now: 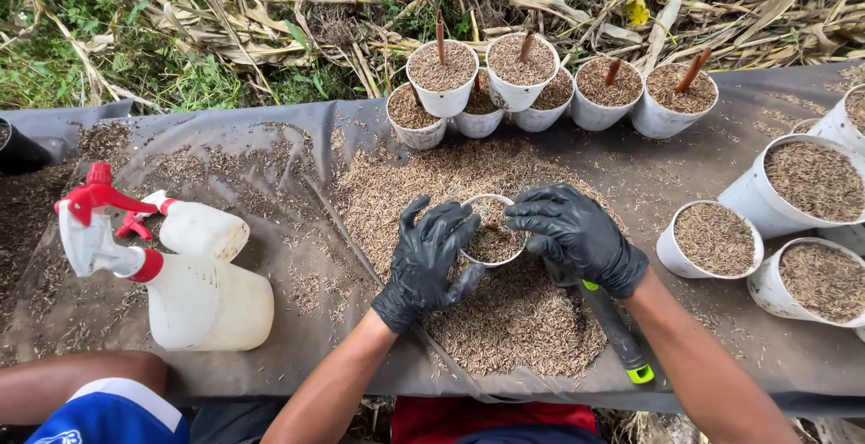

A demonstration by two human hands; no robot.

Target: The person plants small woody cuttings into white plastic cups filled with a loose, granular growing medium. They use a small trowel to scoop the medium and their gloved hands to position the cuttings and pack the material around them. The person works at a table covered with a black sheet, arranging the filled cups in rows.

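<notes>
Both my hands wear black gloves. My left hand (pixel 431 259) cups the left side of a small white pot (pixel 492 242) filled with brown husks. My right hand (pixel 577 232) presses over the pot's right rim and top. The pot sits on a heap of loose husks (pixel 514 318) spread over a grey sheet (pixel 297 354). A dark tool with a green-tipped handle (pixel 617 336) lies under my right forearm.
Two white spray bottles with red triggers (pixel 194 291) lie at the left. Several husk-filled white pots with brown cuttings (pixel 518 75) line the back; more filled pots (pixel 802 201) stand at the right. Dry stalks and grass lie beyond. Another person's arm (pixel 72 381) is at bottom left.
</notes>
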